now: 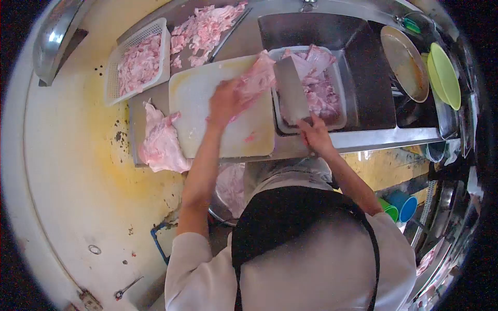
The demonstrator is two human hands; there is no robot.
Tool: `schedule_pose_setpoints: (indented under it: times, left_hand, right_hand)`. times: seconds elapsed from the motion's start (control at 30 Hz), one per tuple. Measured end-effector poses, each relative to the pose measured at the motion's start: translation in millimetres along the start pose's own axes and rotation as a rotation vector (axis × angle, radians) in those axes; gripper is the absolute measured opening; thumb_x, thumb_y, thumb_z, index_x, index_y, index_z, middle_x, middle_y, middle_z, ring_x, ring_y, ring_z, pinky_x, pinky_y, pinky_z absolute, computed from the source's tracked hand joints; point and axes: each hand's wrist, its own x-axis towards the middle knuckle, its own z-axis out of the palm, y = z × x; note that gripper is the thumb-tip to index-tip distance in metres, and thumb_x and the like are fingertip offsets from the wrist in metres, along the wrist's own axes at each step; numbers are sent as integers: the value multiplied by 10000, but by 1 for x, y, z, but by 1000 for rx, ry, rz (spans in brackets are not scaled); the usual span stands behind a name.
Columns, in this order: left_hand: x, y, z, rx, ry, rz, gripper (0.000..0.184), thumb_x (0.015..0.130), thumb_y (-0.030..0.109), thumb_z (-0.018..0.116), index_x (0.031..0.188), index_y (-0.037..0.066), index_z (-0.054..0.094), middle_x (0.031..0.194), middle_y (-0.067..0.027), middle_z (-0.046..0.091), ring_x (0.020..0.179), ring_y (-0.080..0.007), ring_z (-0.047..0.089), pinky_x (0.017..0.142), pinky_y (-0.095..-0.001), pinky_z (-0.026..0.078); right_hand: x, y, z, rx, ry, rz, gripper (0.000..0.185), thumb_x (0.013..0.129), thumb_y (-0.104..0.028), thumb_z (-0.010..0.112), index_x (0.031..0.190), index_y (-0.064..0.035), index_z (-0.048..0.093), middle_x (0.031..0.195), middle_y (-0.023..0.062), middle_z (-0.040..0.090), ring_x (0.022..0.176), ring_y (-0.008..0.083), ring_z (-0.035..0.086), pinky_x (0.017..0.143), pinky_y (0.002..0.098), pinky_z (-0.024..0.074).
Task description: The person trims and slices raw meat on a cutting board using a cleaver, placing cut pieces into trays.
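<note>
The left hand (224, 103) lies against a floppy pale-pink slab of raw meat (255, 79); its fingertips are blurred, so I cannot tell whether they pinch. The right hand (315, 135) is wrapped around the handle of a broad grey metal cleaver (291, 90), its blade over a white rectangular plastic tub (341, 103). The slab is above a white rectangular cutting board (199, 116), reaching the tub's edge. The step in hand looks like positioning meat for cutting — the next move probably calls for a settled slab, fingers clear of the blade. Counted: one cleaver, one board, one tub, one white perforated plastic basket (165, 49), one separate pink slab at board-left (163, 139); the cut pieces are too jumbled to number.
</note>
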Motion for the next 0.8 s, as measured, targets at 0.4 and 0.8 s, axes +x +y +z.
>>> schedule_pose_setpoints:
  times: [0.4,0.8]
  left_hand:
    - [46,17,41,-79,-131,32,261,896,307,548,931,55,604,855,-201,660,830,-406,633,708,-517,486]
    - [56,57,43,84,23,-4,242,891,301,577,944,68,618,952,-196,669,882,-405,643,764,-532,483]
  right_hand:
    - [7,31,22,162,-77,-11,339,939,-273,611,1152,-20,536,615,11,535,474,108,502,433,292,417]
    - [10,-2,52,339,184,1,255,938,-241,605,1014,-9,531,624,21,531,467,119,501,427,303,417]
